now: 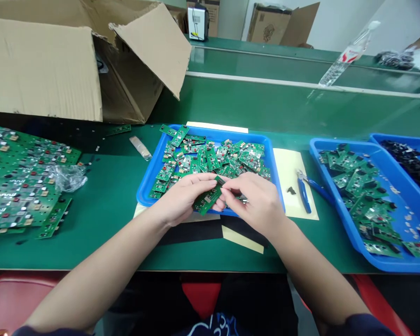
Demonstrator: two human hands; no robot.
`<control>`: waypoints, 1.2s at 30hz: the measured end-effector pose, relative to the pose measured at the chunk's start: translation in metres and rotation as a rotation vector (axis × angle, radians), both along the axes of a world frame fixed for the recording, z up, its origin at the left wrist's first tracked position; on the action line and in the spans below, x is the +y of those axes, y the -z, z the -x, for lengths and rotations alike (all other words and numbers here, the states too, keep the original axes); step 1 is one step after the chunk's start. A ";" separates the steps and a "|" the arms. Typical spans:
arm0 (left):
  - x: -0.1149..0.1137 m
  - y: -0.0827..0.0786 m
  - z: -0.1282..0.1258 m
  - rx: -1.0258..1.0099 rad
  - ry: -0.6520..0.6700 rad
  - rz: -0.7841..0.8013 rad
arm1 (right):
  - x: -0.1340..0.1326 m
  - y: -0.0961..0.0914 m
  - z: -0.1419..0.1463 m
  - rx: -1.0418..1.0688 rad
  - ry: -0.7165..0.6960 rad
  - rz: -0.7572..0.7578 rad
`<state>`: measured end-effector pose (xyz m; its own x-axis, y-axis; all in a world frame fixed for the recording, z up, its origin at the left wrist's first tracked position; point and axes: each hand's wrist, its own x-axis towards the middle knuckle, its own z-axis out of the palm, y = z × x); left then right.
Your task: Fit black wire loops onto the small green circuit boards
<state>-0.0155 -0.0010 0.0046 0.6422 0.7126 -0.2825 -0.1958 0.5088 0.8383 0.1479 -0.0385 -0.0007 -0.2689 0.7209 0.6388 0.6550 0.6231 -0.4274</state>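
My left hand (186,195) is closed around a small green circuit board (206,201), which is tilted above the near edge of a blue tray (142,189). Thumb and forefinger of my right hand (257,198) pinch together at the board's upper right end, beside a dark part there. What sits between those fingertips is too small to make out. Under both hands the tray is filled with loose green circuit boards (212,158), and my hands hide some of them.
Blue-handled cutters (304,191) and a small black piece (291,190) lie at right. Farther right, another blue tray (357,247) holds boards; one behind has black parts (409,161). Panelled boards (21,182), a plastic bag (68,177) and an open carton (42,74) occupy the left.
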 end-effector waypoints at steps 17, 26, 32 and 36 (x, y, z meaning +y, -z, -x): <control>-0.005 0.007 -0.005 0.173 -0.035 -0.249 | -0.011 -0.001 0.001 -0.064 0.205 0.149; -0.009 0.009 -0.003 0.446 -0.193 -0.777 | -0.017 -0.009 0.001 -0.078 0.219 0.135; -0.002 0.009 -0.004 0.273 -0.197 -0.477 | 0.002 -0.011 -0.013 0.541 0.100 0.429; -0.004 0.008 -0.007 0.179 -0.117 -0.409 | 0.014 -0.010 -0.021 1.023 -0.032 0.512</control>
